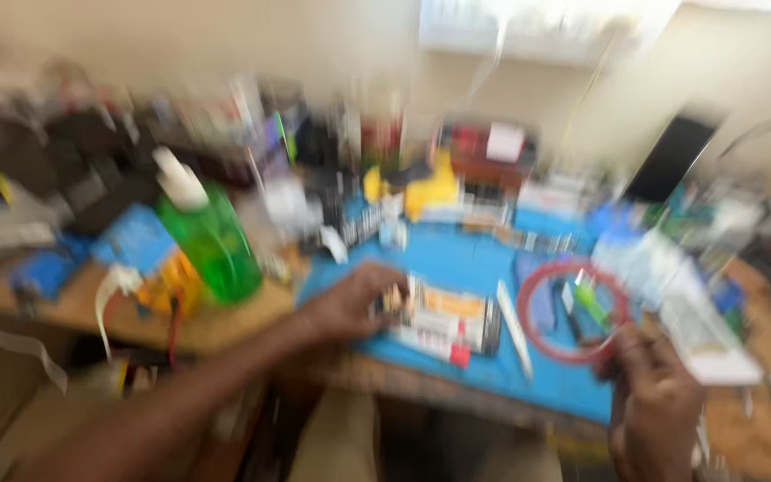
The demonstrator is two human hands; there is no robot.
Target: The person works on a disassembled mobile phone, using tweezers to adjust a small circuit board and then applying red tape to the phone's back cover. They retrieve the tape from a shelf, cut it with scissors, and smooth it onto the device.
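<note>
The whole view is smeared by motion. My left hand [350, 306] rests on the blue mat [457, 259], its fingertips touching the left end of a small flat device [448, 326] with orange and white parts. Whether it grips the device is unclear. My right hand [658, 402] is at the mat's front right corner, fingers curled next to a red ring [530, 308] that lies on the mat. A green item [591, 302] sits inside the ring. A thin white stick [512, 321] lies between device and ring.
A green bottle with a white cap [211, 236] stands on the wooden bench at the left, beside a blue and orange package [149, 254]. Cluttered tools and boxes line the back. A white tray [702, 326] sits at the right, with a dark screen [671, 159] behind it.
</note>
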